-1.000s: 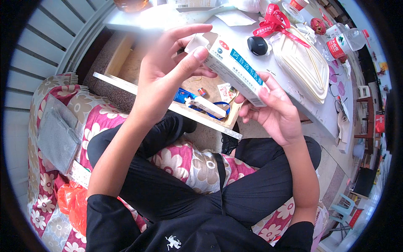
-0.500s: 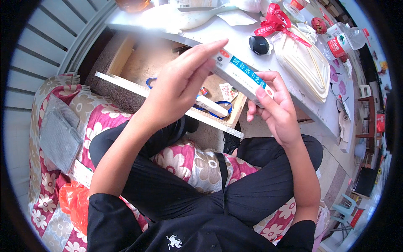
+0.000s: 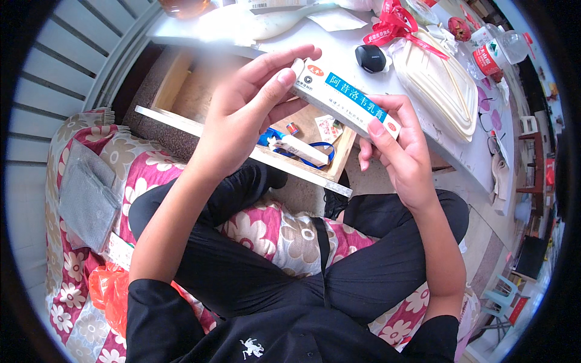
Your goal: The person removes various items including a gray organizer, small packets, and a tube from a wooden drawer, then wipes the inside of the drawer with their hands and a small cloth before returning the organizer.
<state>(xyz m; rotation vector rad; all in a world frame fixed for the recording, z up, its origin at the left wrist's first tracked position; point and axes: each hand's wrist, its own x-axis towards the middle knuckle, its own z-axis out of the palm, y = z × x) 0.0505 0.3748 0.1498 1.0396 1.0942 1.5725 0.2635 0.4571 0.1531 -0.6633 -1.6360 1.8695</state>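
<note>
A long, slim white and blue medicine box is held up at a slant above the drawer, its printed side towards me. My right hand grips its lower right end, thumb on the front and fingers behind. At the upper left end, my left hand curls around the box, its thumb close to what looks like a small raised end flap. Some of the left fingers go out of sight behind the box. Below is a pulled-out wooden drawer with another small white box, a blue strap and a small battery-like item.
On the white table are a black earbud-like case, a lidded food container, red ribbon, a plastic bottle and glasses. A red plastic bag lies on the flowered seat cover at left.
The box has turned, showing its printed face more fully. My left hand has rotated, bringing its thumb into view beside the box's end. My right hand keeps its grip.
</note>
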